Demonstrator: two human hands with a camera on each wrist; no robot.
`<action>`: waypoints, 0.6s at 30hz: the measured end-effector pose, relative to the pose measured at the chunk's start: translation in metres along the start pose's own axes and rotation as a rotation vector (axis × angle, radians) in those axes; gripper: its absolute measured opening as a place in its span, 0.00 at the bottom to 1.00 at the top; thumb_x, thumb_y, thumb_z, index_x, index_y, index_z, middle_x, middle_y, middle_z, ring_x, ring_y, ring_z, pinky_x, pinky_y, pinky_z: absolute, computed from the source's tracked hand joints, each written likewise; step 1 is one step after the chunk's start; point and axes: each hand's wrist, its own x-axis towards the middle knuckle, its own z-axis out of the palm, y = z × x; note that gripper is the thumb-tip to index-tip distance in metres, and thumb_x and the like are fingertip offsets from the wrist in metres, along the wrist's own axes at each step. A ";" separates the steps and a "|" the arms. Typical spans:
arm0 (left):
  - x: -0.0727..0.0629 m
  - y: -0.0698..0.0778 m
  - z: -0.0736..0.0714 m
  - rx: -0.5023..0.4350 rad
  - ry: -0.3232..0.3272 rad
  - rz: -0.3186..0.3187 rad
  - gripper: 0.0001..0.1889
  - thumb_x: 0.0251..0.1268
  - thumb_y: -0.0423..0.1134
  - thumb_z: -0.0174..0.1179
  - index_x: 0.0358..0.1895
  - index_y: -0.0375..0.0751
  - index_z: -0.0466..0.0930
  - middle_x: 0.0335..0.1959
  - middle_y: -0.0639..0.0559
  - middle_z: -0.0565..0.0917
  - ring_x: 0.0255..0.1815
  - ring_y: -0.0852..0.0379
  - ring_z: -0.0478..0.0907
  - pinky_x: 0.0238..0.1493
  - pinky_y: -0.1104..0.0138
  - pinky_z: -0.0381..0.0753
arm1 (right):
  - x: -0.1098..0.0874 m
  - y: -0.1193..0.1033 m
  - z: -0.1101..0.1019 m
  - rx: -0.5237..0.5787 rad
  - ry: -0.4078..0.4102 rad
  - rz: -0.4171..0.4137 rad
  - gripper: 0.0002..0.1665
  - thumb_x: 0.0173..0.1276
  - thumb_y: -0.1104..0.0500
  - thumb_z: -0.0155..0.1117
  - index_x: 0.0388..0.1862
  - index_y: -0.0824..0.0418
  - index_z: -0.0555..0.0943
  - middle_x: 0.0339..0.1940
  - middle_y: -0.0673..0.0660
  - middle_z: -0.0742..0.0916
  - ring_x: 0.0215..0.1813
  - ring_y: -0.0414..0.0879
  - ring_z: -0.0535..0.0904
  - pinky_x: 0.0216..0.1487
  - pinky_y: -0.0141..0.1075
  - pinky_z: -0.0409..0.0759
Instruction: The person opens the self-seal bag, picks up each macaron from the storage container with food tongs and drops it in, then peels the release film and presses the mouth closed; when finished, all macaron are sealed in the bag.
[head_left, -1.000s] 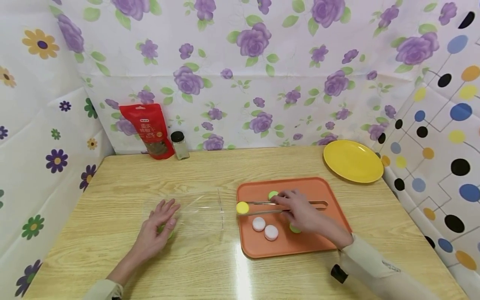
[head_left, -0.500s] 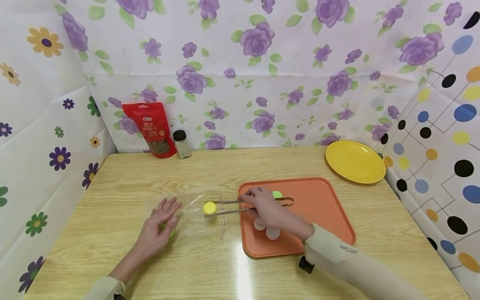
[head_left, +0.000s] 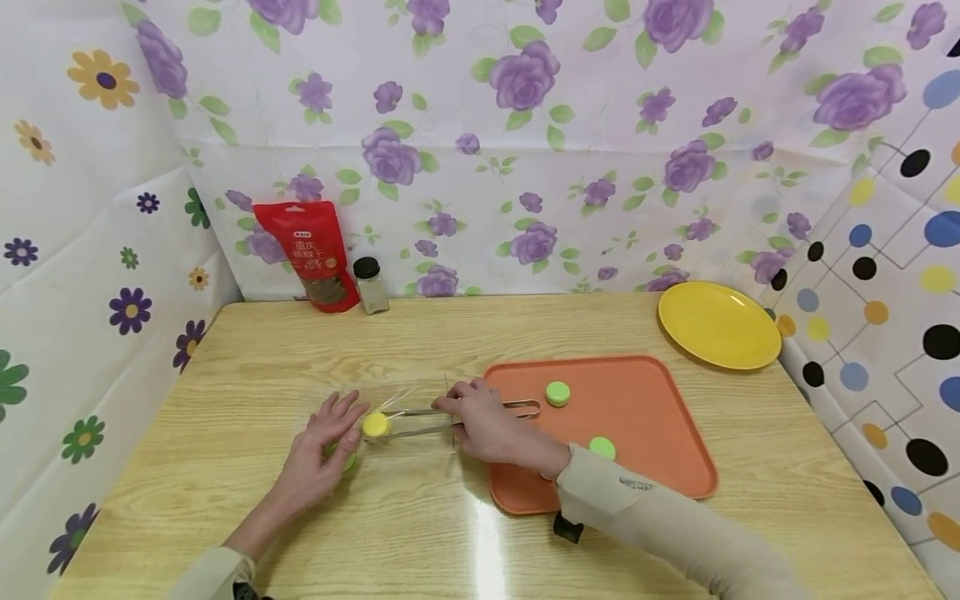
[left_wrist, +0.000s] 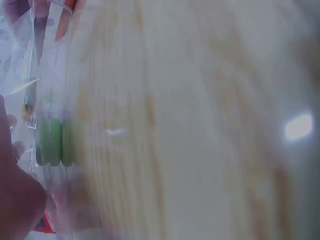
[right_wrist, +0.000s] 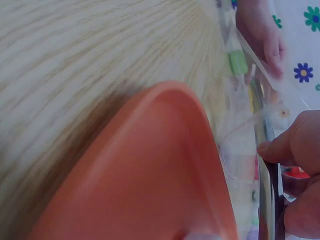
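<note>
Metal tongs [head_left: 420, 432] are in my right hand [head_left: 483, 421], which grips them partway along the arms. At their tips they hold a yellow macaron [head_left: 376, 425], over a clear plastic package [head_left: 420, 454] whose shape is hard to make out. My left hand [head_left: 318, 446] rests at the left end of that plastic, fingers spread, thumb close to the yellow macaron. Partly under the left hand lies a green macaron [head_left: 348, 461]; in the left wrist view green macarons [left_wrist: 54, 142] stand on edge behind the plastic. The right wrist view shows my fingers and thumb pressed on the tongs [right_wrist: 265, 130].
An orange tray [head_left: 645, 392] holds two green macarons, one upper [head_left: 557, 393] and one lower [head_left: 602, 448]. My right arm mostly covers its lower left. Behind stand a red pouch [head_left: 311, 254] and a black-capped jar [head_left: 371, 286]. A yellow plate [head_left: 720, 325] sits back right.
My right hand has moved left from over the tray, carrying the yellow macaron in the tongs onto the clear plastic beside my left hand. The left hand has stayed put.
</note>
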 end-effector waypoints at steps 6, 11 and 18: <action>0.000 -0.001 0.001 0.005 0.002 0.005 0.20 0.68 0.24 0.58 0.62 0.29 0.78 0.68 0.28 0.69 0.71 0.20 0.52 0.58 0.19 0.41 | 0.010 -0.010 0.010 -0.003 -0.005 0.045 0.22 0.71 0.66 0.64 0.63 0.57 0.81 0.52 0.56 0.81 0.50 0.54 0.72 0.45 0.44 0.71; 0.000 -0.002 0.001 0.006 0.004 0.013 0.20 0.67 0.24 0.58 0.62 0.29 0.78 0.68 0.28 0.69 0.71 0.19 0.52 0.57 0.19 0.41 | 0.017 -0.015 0.019 -0.024 0.004 0.064 0.22 0.71 0.64 0.65 0.63 0.56 0.81 0.52 0.56 0.81 0.51 0.54 0.72 0.46 0.46 0.73; 0.001 -0.001 0.001 0.020 0.003 0.009 0.20 0.67 0.23 0.59 0.62 0.30 0.78 0.68 0.29 0.69 0.71 0.20 0.52 0.59 0.20 0.41 | 0.027 -0.023 0.027 -0.042 0.015 0.058 0.22 0.70 0.64 0.65 0.62 0.56 0.81 0.53 0.56 0.82 0.53 0.53 0.72 0.51 0.48 0.74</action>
